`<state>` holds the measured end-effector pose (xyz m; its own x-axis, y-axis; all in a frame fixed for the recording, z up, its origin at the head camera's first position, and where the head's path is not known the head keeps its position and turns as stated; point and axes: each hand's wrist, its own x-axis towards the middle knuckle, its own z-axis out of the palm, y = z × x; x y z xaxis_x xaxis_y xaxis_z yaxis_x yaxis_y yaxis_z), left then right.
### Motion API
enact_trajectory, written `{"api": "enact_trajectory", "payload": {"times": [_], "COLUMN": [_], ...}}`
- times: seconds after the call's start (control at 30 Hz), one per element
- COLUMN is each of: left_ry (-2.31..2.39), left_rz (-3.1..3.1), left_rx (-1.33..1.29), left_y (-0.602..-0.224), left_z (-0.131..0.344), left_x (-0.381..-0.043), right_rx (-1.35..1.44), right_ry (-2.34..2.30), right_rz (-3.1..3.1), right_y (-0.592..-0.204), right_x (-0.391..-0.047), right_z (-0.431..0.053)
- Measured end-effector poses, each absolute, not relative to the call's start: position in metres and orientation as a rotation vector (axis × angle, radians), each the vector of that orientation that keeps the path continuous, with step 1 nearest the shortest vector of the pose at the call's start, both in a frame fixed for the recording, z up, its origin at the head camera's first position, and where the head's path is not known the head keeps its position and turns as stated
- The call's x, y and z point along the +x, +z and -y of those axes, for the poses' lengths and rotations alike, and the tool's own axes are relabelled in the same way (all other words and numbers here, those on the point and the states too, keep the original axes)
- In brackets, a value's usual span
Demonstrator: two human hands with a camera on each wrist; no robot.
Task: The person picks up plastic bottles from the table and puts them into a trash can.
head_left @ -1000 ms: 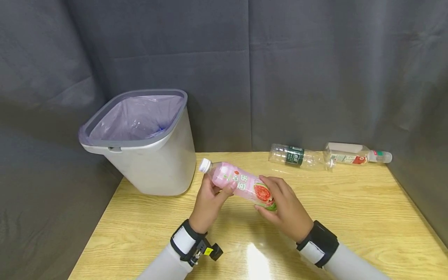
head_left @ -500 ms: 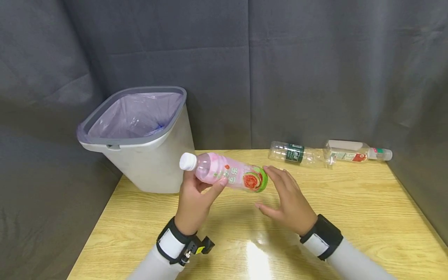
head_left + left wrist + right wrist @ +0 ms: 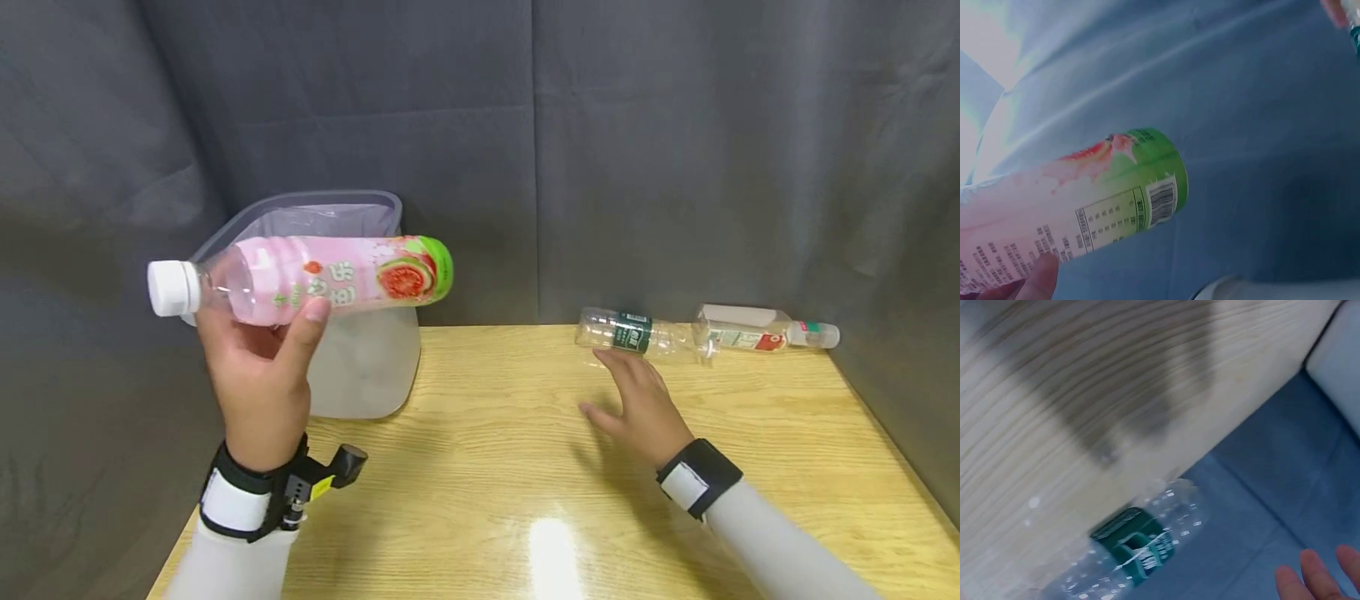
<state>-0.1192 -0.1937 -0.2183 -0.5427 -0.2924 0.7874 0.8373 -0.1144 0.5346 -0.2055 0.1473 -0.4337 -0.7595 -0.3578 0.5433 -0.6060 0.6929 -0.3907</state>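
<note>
Pink bottle point(image 3: 337, 279) held up at the bin point(image 3: 367, 362)

From my end, the left hand point(image 3: 262, 375) grips the pink bottle, thumb on its near side. The bottle is off the table point(image 3: 480, 467) and nearly level, its white cap point(image 3: 172, 288) pointing left and green base point(image 3: 438, 271) right. In the head view it crosses the bin's mouth; I can't fairly say whether it is above the opening or short of it.

The right hand point(image 3: 645, 408) grasps nothing, thumb and fingers apart, near the green-labelled bottle point(image 3: 633, 332) lying on its side by the curtain point(image 3: 637, 167). Just beside that lies a clear bottle point(image 3: 750, 327), cap to the right.
</note>
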Motion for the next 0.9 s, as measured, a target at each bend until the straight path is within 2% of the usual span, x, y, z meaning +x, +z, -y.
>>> {"api": "enact_trajectory", "payload": {"times": [0.47,0.67,0.9], "left_ry": [-1.697,-1.649,-1.52], "left_rz": [1.325,1.432,1.633], "left_rx": [-0.409,-0.292,-0.154], "left_y": [-0.193,-0.196,-0.206], "left_z": [0.261,0.285,0.302], "left_x": [-0.154,-0.167,-0.176], "right_rx": [0.575,0.499,0.441], "right_ry": [0.778,0.752,0.632], "right_rz": [2.624,2.664,2.637], "right_y": [-0.459,-0.463,-0.472], "right_x": [-0.227,-0.235,-0.261], "right_z": [-0.172,-0.182,-0.199]}}
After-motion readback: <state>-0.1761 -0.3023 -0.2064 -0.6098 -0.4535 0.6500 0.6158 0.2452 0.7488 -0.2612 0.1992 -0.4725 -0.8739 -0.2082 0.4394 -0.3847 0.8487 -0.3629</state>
